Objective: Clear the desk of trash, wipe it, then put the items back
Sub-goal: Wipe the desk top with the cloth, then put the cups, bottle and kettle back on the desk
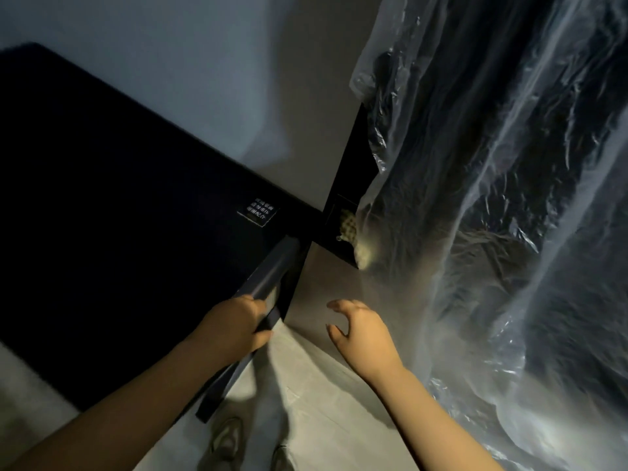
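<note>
The black desk top (pixel 119 215) fills the left of the view and bears a small white label (pixel 259 212). A long dark bar (pixel 272 270) runs along the desk's right edge. My left hand (pixel 238 329) grips this bar near its middle. My right hand (pixel 360 329) hovers to the right of the bar over the pale floor, fingers loosely curled and holding nothing. A crumpled pale yellowish wad (pixel 353 232) lies just beyond the desk corner, partly under clear plastic. The scene is dim.
A large clear plastic sheet (pixel 492 198) hangs over dark things along the whole right side. The pale floor (pixel 323 402) shows between the desk and the plastic. My shoes (pixel 226 440) are at the bottom edge. A dark panel (pixel 353 164) stands beside the plastic.
</note>
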Motion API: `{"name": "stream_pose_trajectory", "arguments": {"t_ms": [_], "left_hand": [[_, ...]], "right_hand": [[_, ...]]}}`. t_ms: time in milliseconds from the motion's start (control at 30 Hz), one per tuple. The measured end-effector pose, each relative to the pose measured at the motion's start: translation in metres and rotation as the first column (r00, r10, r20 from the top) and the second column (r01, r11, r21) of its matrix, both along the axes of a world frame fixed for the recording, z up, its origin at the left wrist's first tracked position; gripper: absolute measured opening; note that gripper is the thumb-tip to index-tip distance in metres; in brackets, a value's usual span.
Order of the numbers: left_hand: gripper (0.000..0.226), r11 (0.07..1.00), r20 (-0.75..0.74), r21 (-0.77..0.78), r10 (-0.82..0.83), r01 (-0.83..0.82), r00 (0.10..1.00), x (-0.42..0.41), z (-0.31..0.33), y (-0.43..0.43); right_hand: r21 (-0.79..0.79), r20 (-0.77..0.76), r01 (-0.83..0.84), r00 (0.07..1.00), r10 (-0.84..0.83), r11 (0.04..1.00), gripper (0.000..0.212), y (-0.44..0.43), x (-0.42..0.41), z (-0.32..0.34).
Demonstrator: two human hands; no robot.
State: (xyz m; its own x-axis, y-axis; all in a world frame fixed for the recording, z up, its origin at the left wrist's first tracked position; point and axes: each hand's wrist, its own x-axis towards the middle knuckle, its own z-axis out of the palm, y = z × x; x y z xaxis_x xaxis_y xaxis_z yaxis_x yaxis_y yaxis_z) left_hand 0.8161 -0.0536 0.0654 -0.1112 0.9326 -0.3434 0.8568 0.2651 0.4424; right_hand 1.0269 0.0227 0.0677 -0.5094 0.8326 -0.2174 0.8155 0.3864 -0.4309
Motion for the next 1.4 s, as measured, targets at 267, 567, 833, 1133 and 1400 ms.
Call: {"name": "stream_pose_trajectory", "arguments": {"t_ms": [267,567,833,1133,1400], "left_hand": [[0.032,0.937,0.017,-0.054,0.346,-0.344,0.938,0.039,0.002,-0.093],[0.056,0.784,-0.094,-0.081,0.609,-0.615,0.788,0.053,0.005,-0.182],[0.056,0.665,-0.084,-0.104,0.735,-0.74,0.673,0.054,0.001,-0.239],[0.053,0.521,-0.069,-0.138,0.844,-0.843,0.532,0.052,-0.01,-0.325],[0.052,0.383,-0.043,-0.162,0.918,-0.91,0.394,0.044,-0.015,-0.437]], "right_hand": [[-0.028,-0.024,-0.328,0.945,0.327,0.944,0.041,-0.015,-0.001,0.008],[-0.088,-0.091,-0.574,0.819,0.567,0.814,0.04,-0.067,-0.041,0.005],[-0.116,-0.139,-0.708,0.706,0.695,0.696,0.042,-0.111,-0.079,0.002],[-0.119,-0.063,-0.836,0.544,0.837,0.535,0.04,-0.186,-0.129,0.002],[-0.115,0.001,-0.893,0.437,0.899,0.435,0.04,-0.285,-0.166,0.002]]}}
